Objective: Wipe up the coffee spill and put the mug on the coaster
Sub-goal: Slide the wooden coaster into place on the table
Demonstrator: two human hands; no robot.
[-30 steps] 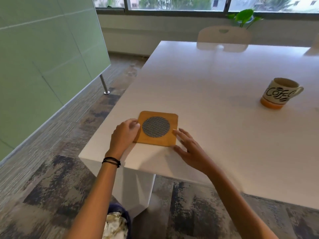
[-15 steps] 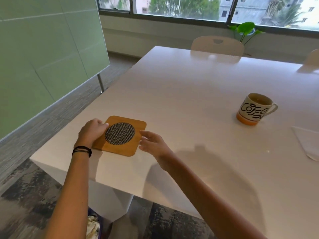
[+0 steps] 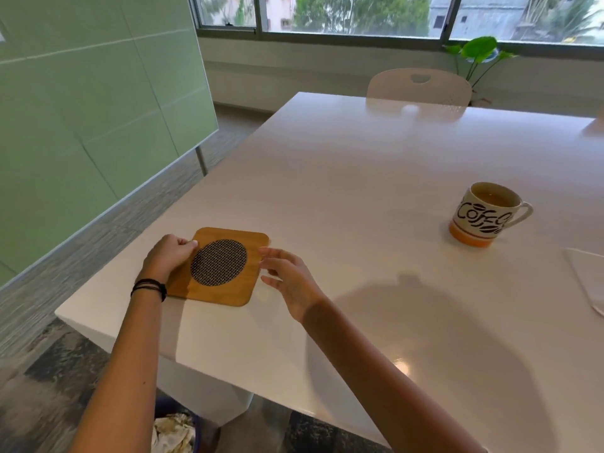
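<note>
**Both hands at the coaster, mug well off to the right**

Far left: a pale green glass panel [image 3: 81, 125] on a thin metal leg, standing clear of the surface. Low down, under the near corner: a bin [image 3: 173, 433] with crumpled paper inside.

Next, left hand [image 3: 170, 256], black bands [image 3: 148, 287] round the wrist, laid on the left edge of the wooden coaster [image 3: 222, 266], fingers curled in and closed over that edge. Coaster flat near the front-left corner of the white surface [image 3: 343, 178]; square, round-cornered, with a dark woven-mesh disc in the middle. No writing on it.

Just beside the coaster's right edge: right hand [image 3: 291, 279], fingers loose and slightly spread, holding nothing. Fingertips level with that edge; contact or a small gap, impossible to tell.

Further back, tucked against the far edge of the surface: a white chair [image 3: 420, 88]. Behind it, by the window sill, a leafy green plant [image 3: 480, 50].

Well apart from the coaster, towards the right: mug [image 3: 483, 217], upright on the bare surface, handle pointing right. White body, orange band at the base, black lettering starting "Cof", the rest curving out of sight, with coffee-bean drawings below. Brown liquid inside.

At the right border, near the mug: a white napkin [image 3: 588, 279], flat, cut off by the frame.
</note>
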